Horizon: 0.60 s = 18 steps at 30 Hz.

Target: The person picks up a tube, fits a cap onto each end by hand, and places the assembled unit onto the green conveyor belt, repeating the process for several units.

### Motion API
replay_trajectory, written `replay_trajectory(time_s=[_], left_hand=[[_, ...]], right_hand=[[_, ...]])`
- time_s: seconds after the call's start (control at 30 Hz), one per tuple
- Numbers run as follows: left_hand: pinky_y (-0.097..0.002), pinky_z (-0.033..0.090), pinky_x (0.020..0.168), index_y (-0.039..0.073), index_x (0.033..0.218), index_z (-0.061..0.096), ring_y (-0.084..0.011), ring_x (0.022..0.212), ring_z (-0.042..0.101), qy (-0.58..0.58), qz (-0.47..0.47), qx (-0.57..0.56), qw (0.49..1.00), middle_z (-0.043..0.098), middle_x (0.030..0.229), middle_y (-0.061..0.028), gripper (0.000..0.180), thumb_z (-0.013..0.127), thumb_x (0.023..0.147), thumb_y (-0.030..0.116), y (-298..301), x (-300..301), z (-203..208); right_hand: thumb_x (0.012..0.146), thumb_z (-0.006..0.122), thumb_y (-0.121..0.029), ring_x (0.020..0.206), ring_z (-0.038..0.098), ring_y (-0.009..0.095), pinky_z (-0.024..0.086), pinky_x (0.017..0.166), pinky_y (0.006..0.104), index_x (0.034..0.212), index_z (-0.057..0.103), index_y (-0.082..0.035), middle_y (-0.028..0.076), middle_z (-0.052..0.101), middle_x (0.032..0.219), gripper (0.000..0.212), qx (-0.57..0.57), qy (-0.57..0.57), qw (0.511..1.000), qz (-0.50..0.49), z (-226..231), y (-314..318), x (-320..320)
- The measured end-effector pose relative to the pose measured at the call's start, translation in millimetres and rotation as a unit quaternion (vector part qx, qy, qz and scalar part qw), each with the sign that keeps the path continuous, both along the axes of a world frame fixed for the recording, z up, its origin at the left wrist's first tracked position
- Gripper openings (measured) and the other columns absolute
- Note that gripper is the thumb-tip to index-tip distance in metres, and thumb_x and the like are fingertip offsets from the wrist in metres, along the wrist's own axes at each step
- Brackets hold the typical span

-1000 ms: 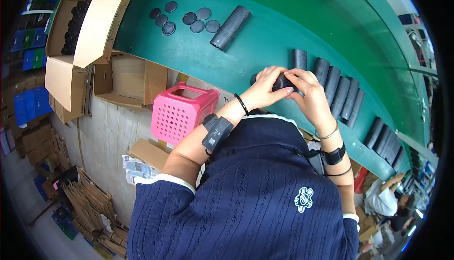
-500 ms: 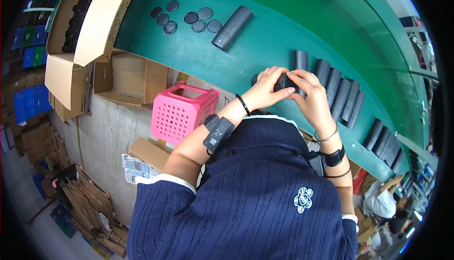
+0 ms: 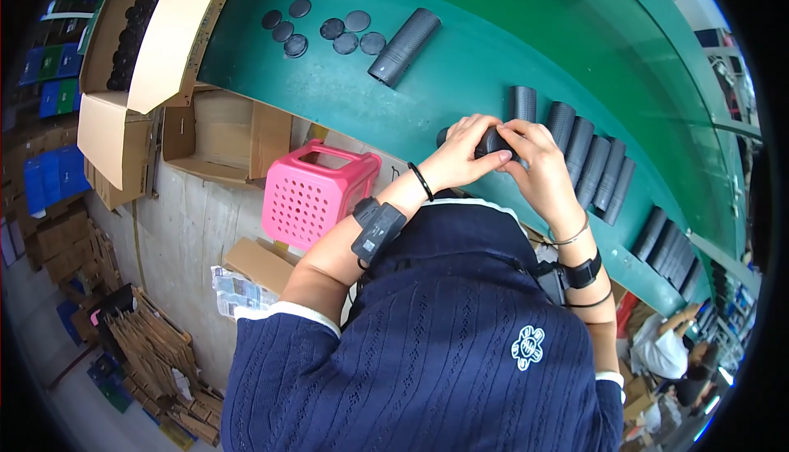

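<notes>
Close to my body, at the bench's near edge, I hold a black tube lying roughly crosswise. My left hand is wrapped over it. At its right side a round dark end faces me, with the fingers and thumb of my right hand closed around it. Whether this end is a separate cap I cannot tell, as my fingers cover much of it. Just beyond my hands lies one ribbed black tube. To its right several similar tubes lie side by side.
Several flat black discs and a single tube lie on the green bench, left of my hands. A carton of dark pieces stands far left. Below the bench edge is a pink stool. More tubes lie right.
Hardly anything differs. Both hands stay on the tube, with only a slight shift of my fingers around its round end.
</notes>
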<state>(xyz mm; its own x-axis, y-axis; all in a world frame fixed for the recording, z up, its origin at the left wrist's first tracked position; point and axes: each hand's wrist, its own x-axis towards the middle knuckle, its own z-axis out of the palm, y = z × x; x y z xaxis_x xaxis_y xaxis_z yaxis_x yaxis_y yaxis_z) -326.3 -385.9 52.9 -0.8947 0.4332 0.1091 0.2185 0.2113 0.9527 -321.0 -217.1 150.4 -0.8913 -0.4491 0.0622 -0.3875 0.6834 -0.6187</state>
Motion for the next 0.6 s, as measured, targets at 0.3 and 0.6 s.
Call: replay_trajectory(time_s=[0.3, 0.6], left_hand=[[-0.0418, 0.04, 0.095, 0.004, 0.125, 0.05, -0.0326, 0.109, 0.051, 0.003, 0.003, -0.001, 1.0, 0.056, 0.115, -0.0149, 0.048, 0.066, 0.088, 0.03, -2, -1, -2], [-0.0419, 0.04, 0.094, 0.004, 0.124, 0.05, -0.0334, 0.107, 0.052, 0.006, 0.004, 0.002, 1.0, 0.056, 0.114, -0.0154, 0.046, 0.065, 0.088, 0.029, -2, -2, 0]], right_hand=[[0.066, 0.074, 0.003, 0.103, 0.057, 0.032, 0.049, 0.089, 0.0377, 0.114, 0.063, 0.003, 0.015, 0.059, 0.115, 0.049, -0.031, 0.005, 0.999, -0.001, -2, -1, 0], [0.069, 0.071, 0.003, 0.104, 0.056, 0.033, 0.048, 0.091, 0.0381, 0.113, 0.062, 0.005, 0.016, 0.059, 0.114, 0.046, 0.032, -0.004, 0.999, 0.02, 6, -5, -5]])
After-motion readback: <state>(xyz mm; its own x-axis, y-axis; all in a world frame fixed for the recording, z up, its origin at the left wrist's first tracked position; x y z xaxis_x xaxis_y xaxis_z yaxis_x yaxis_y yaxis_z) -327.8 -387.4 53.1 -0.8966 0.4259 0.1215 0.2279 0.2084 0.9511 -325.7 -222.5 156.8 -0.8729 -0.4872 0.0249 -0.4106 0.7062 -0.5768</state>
